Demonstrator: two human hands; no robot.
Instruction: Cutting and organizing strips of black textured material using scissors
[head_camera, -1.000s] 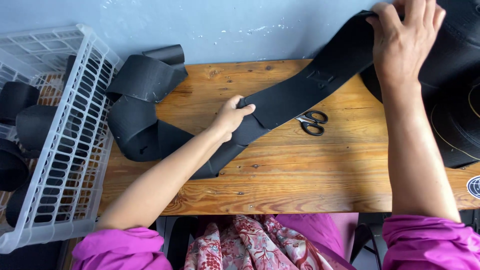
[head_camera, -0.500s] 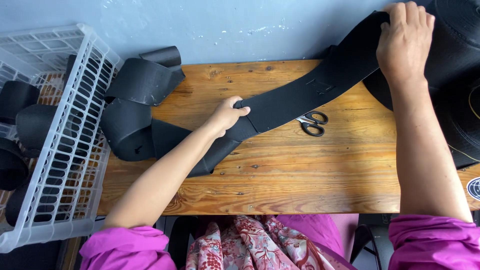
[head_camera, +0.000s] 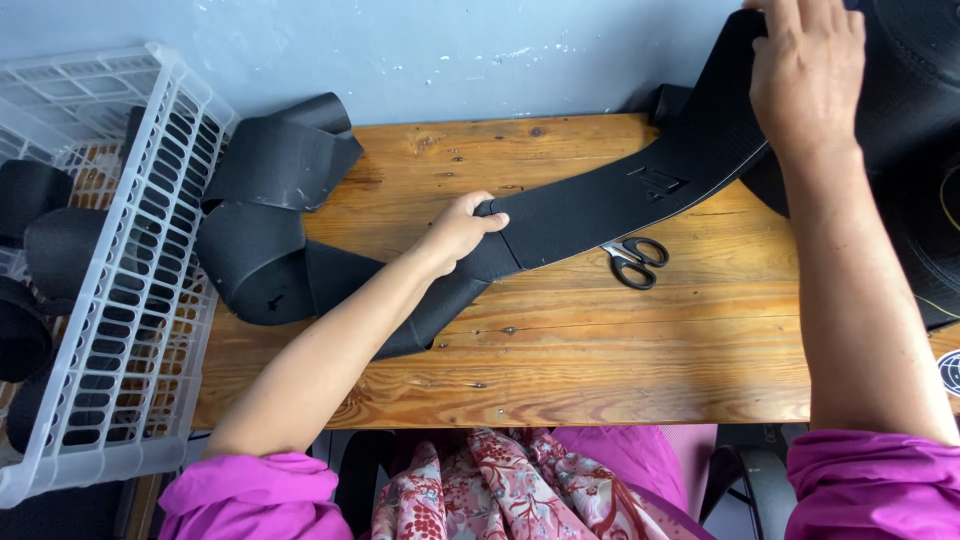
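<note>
Black strap (head_camera: 610, 205) between both hands

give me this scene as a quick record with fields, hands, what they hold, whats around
left hand: grips the black band near the table's middle
right hand: presses the band at far right, beside the large black roll
band: stretched between both hands; slack folds lie at left
scissors: on the wooden table, just below the band, untouched
white basket: left of the table, black rolls inside
</note>
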